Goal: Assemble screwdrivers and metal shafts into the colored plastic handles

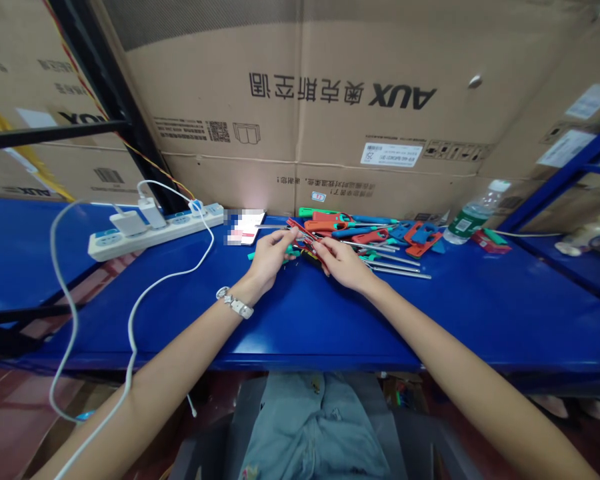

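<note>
My left hand (273, 252), a watch (237, 305) on its wrist, is closed around the front part of a red long-nosed lighter (295, 225). The lighter's thin metal tube points left past my fingers. My right hand (341, 261) pinches the same lighter near its other end, so both hands meet on it. Just behind and right of my hands lies a pile of more long-nosed lighters (375, 235) in red, blue and green, several tubes pointing right. A green piece (291, 252) shows under my hands, its kind partly hidden.
A white power strip (157, 233) with chargers and a loose white cable (143, 297) lies left. A pixelated white card or phone (247, 227) is behind my left hand. At right stand a water bottle (473, 217) and a red box (491, 243). A carton (330, 127) walls the back.
</note>
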A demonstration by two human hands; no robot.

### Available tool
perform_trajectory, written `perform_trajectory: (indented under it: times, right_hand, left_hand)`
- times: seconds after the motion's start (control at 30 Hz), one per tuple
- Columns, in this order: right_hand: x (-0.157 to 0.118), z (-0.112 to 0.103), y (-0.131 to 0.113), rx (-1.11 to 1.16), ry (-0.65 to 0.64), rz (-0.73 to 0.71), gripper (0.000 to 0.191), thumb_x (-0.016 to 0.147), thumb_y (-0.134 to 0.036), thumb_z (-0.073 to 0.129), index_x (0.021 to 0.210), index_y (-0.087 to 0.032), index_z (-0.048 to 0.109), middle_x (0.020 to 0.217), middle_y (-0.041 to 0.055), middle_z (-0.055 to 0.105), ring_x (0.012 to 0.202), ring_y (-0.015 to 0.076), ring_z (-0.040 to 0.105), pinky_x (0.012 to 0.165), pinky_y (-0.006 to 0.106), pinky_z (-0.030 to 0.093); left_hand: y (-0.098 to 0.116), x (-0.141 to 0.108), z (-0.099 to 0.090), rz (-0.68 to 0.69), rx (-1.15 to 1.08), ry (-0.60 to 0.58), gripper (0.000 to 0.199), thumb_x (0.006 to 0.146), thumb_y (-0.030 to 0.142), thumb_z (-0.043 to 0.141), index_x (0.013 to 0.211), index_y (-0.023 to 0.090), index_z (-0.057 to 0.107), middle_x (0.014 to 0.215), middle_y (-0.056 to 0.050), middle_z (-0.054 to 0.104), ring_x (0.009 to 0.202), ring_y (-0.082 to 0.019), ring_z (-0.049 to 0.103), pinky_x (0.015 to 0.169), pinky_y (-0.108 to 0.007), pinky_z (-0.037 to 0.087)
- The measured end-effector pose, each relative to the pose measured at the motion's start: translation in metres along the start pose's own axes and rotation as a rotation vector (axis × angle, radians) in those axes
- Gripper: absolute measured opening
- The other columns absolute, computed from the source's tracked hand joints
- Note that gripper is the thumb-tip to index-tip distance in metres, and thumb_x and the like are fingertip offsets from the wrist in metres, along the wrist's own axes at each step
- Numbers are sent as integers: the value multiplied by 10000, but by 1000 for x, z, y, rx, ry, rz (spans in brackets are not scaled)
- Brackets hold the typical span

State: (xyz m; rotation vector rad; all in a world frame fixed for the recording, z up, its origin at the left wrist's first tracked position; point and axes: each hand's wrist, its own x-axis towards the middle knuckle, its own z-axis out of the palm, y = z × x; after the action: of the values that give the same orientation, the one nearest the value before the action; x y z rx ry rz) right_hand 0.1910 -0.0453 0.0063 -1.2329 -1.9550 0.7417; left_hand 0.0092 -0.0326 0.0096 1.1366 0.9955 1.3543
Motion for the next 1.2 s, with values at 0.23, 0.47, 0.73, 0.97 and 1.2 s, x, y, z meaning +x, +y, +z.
perform_trajectory:
  times: [0.23,0.47,0.73,0.97,1.2]
  right_hand:
    - [5,0,-7,-151,-8,73,386,1032,-524,388,824,-221,508,615,-7,588,600,170,572,605,277,383]
    - [6,-15,-18,-303,-65,123,398,1066,-432,250,906,-232,555,907,53,689,888,233,632,789,337,421]
    - [9,-13,-18,-307,-17,96,302,1054,-391,305,1035,-227,558,951,68,701,847,231,630,738,323,416]
    - [9,-8,-23,-596,42,92,279,1048,-302,317,1144,-203,560,956,120,730,821,276,661,660,318,343]
    - [8,0,-27,-822,45,101,298,1017,-210,347,1200,-143,572,1000,192,732,789,287,681,700,360,414]
  left_hand:
    - [-6,10,4,-74,-147,122,239,829,391,775,793,167,699,754,-21,649,602,-74,532,499,-187,405]
    - [-7,24,4,-69,-164,211,268,794,327,824,762,200,590,669,35,526,557,-71,497,475,-214,409]
    - [-2,21,2,-74,-181,270,281,756,229,814,793,200,536,665,48,493,575,-62,489,455,-152,401]
    - [2,16,4,-30,-155,303,238,786,206,772,794,206,534,705,43,510,609,-71,512,503,-175,431]
    - [3,12,9,91,-81,258,279,777,247,774,797,215,497,693,47,520,559,-73,486,503,-199,436]
